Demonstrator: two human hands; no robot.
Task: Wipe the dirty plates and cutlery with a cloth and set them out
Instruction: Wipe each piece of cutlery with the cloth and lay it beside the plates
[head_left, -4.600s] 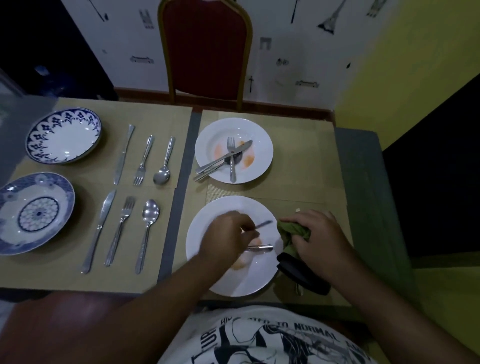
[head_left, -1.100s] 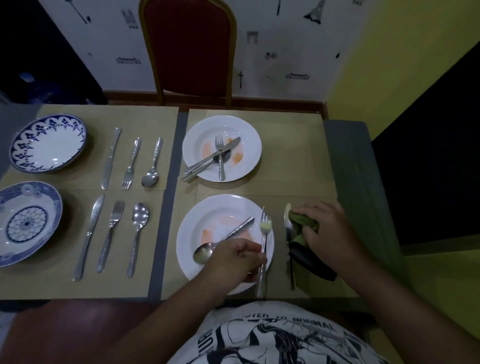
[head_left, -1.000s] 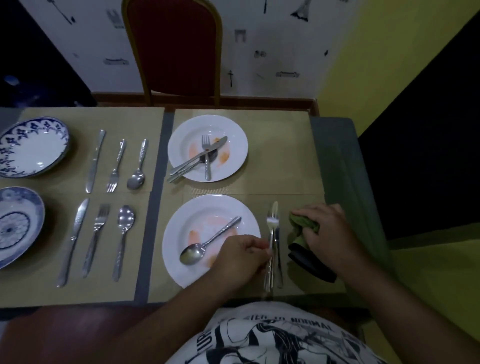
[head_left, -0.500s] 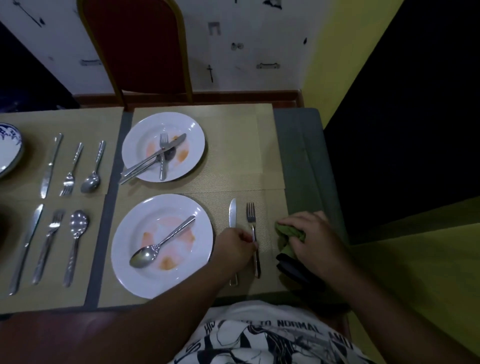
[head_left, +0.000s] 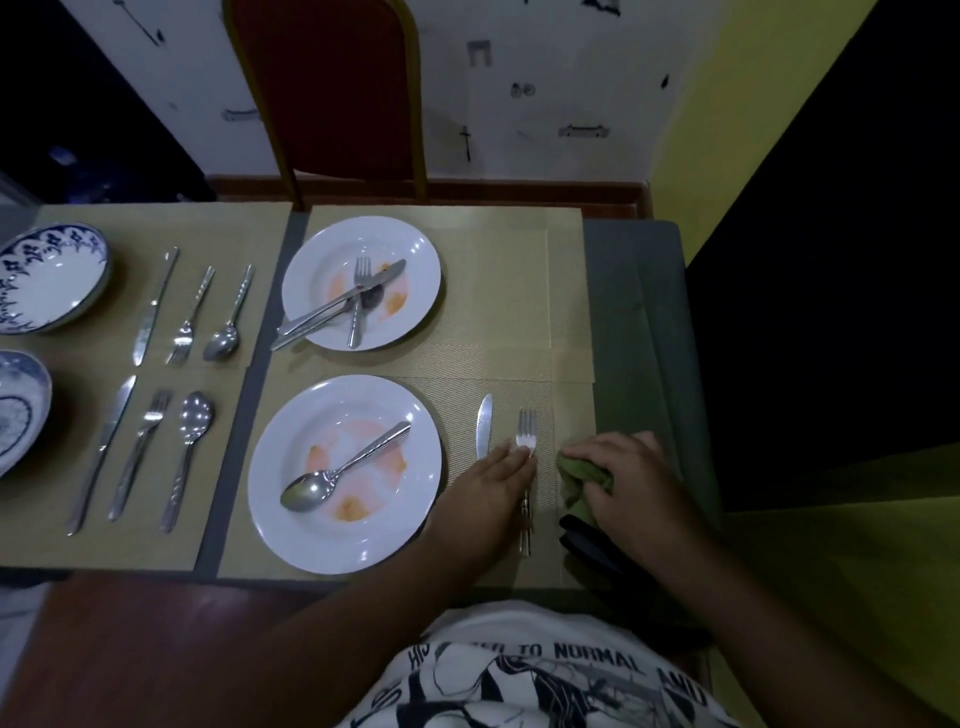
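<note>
Head view: left hand (head_left: 493, 488) presses flat on fork (head_left: 526, 434) right of plate (head_left: 374, 540); right hand (head_left: 634, 483) clutches cloth (head_left: 582, 475); a slip could skew knife (head_left: 484, 421).

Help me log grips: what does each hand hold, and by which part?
Right hand grips the green cloth by its bunched top. Left hand only rests on the fork, covering its handle.

Dim, yellowish light falls from above on the table (head_left: 634, 312); the white plates (head_left: 291, 535) catch small glints at their rims and throw soft shadows onto the mats (head_left: 493, 291). Both upper corners sink into black. The wide lens bows the table's edges, and detail is soft and grainy, the green cloth (head_left: 584, 470) murky.
</note>
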